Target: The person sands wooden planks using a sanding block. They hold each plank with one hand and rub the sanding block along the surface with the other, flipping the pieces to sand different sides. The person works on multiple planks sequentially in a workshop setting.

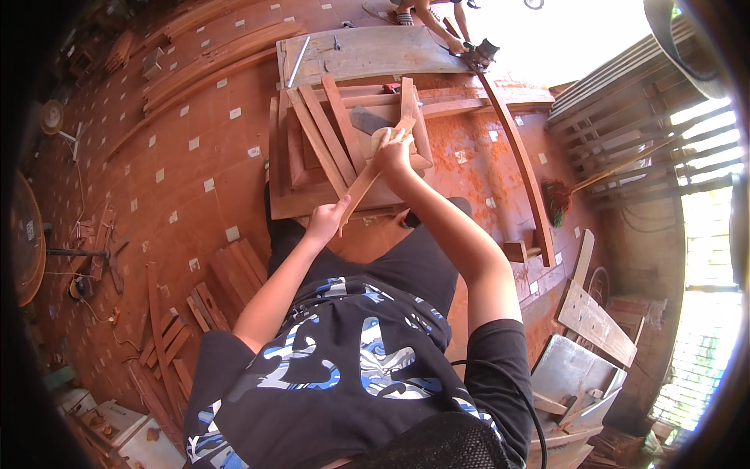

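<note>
A narrow wooden strip (pixel 362 187) slants up and to the right in front of me. My left hand (pixel 326 221) is closed around its near end. Farther along, my right hand (pixel 394 150) wraps over the strip, pressing a pale flat piece (pixel 379 141) that looks like sandpaper against it; the fingers partly hide this piece. Beneath my hands lies a framed wooden panel (pixel 293 205). Several loose strips (pixel 319 139) rest on it to the left of my right hand. Just beyond that hand lies a dark grey flat sheet (pixel 367 119).
A grey board (pixel 359 51) with a pale rod (pixel 298 61) lies beyond the panel. At the far right a co-worker's hands (pixel 459 47) hold a power tool (pixel 480 53) on a long beam (pixel 512 148). Planks (pixel 234 273) lie left; a broom (pixel 557 199) leans right.
</note>
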`<state>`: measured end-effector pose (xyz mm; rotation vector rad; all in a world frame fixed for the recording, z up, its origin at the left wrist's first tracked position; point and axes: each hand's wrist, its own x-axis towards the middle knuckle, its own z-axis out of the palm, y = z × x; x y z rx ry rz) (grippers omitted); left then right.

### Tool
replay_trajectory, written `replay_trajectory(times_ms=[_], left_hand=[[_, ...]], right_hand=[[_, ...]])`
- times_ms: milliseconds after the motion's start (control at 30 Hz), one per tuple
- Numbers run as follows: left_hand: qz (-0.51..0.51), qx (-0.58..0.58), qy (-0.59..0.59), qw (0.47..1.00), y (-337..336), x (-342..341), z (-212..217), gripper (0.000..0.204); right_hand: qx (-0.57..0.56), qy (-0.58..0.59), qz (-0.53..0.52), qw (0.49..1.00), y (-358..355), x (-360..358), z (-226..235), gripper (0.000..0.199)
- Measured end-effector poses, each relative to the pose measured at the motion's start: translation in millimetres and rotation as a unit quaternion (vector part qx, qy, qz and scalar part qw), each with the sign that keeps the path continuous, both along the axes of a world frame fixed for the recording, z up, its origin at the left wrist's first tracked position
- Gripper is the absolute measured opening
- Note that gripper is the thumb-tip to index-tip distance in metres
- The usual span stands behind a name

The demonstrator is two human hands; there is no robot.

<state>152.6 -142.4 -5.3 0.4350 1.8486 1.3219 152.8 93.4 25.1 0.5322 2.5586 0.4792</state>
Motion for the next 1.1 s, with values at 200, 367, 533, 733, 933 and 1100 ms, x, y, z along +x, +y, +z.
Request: replay_trajectory(times_ms=[200, 367, 533, 733, 933, 1100], left_hand=[[0.080, 0.015, -0.017, 0.997, -11, 5, 1, 0.069], [0.099, -0.023, 0.000, 0.995, -15, 9, -6, 0.072], [0.047, -0.037, -0.006, 0.998, -5, 5, -3, 0.068], [0.031, -0.025, -0.099, 0.994, -2, -3, -12, 0.060], [0.020, 0.018, -0.148, 0.989, -3, -1, 0, 0.056], [0.038, 0.024, -0.147, 0.988, -1, 0, -16, 0.054]], right_hand=[[0.056, 0.092, 0.055, 0.993, -45, -22, 6, 0.066], [0.024, -0.030, 0.113, 0.993, -75, -33, 38, 0.085], [0.007, 0.068, 0.038, 0.997, -53, -32, -11, 0.083], [-0.017, 0.066, -0.039, 0.997, -64, -25, -20, 0.076], [0.063, 0.077, -0.002, 0.995, -46, -34, -33, 0.073], [0.001, 0.063, -0.046, 0.997, 12, -75, -20, 0.070]])
